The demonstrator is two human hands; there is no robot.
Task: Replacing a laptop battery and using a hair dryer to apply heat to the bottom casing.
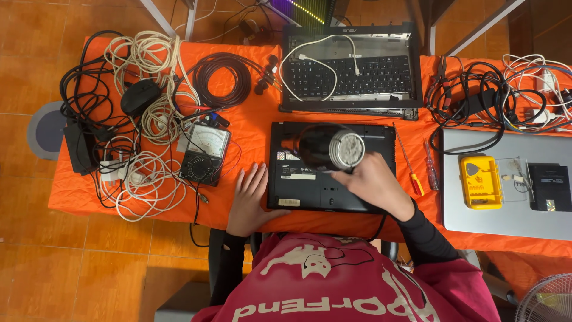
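Observation:
A black laptop lies upside down on the orange table in front of me. My right hand grips a black hair dryer with a round metal nozzle, held above the laptop's upper half. My left hand lies flat and open on the cloth, its fingers touching the laptop's left edge. The dryer's cord runs down past my right wrist.
A stripped laptop keyboard base with a white cable lies behind. Tangled cables and a black mouse fill the left, beside an analogue multimeter. Two screwdrivers, a silver laptop bearing a yellow case, and more cables sit right.

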